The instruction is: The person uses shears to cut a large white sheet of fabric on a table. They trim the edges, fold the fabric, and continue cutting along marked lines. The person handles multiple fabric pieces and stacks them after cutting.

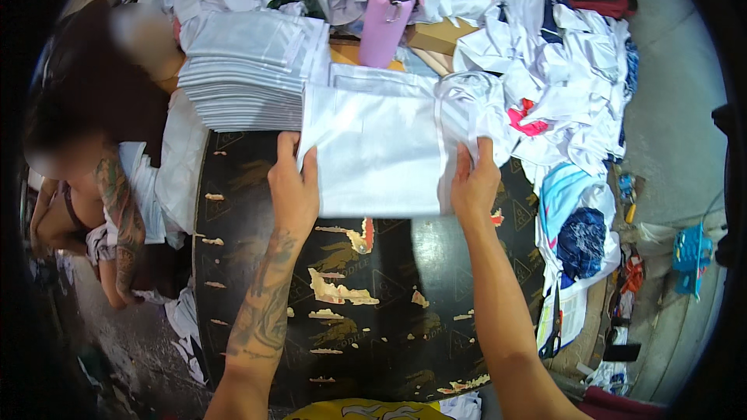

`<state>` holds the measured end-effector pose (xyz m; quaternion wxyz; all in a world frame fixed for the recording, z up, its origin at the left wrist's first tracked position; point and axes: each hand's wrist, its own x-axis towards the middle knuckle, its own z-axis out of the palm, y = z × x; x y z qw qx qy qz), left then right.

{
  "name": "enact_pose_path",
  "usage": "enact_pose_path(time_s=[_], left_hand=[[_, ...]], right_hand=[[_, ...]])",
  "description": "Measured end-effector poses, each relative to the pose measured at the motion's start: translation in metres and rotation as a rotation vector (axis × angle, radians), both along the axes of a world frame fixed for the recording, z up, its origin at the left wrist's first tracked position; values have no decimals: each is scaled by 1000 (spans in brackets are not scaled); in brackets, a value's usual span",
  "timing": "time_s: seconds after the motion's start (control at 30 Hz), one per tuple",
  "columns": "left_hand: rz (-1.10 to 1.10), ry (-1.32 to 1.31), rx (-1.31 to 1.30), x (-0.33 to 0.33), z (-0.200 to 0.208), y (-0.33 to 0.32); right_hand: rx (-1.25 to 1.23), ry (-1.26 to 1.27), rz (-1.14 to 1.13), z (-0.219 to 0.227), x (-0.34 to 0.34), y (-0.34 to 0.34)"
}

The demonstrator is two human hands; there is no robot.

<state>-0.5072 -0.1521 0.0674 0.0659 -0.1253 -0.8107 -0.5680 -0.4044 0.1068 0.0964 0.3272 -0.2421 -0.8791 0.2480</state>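
Note:
Between my two hands is a flat, folded white cloth (377,159), roughly rectangular, raised over the far part of a dark table (405,303). My left hand (294,187) pinches its left edge, thumb on the near face. On the opposite edge, my right hand (476,187) grips it the same way. Just beyond the cloth's left side rises a tall stack of folded white cloths (253,70). Behind the held piece lies more white fabric, partly hidden by it, with a bunched white cloth (478,97) at its right.
A pink bottle (387,19) stands behind the stack's right side. White fabric heaps (576,70) fill the far and right edges. Scissors (552,327) lie by the table's right edge. Another person (117,210) sits at the left. The tabletop is chipped.

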Motion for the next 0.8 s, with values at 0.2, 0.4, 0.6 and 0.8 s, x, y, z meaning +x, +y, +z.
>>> enact_pose_path(time_s=[0.2, 0.4, 0.6, 0.8], left_hand=[[102, -63, -24, 22, 12, -80], [101, 442, -143, -168, 113, -127], [147, 185, -258, -329, 112, -141], [464, 288, -463, -330, 43, -138]], right_hand=[[-130, -11, 267, 14, -25, -54], [93, 372, 263, 88, -175, -66], [30, 414, 106, 41, -295, -105], [-381, 85, 153, -60, -305, -108]])
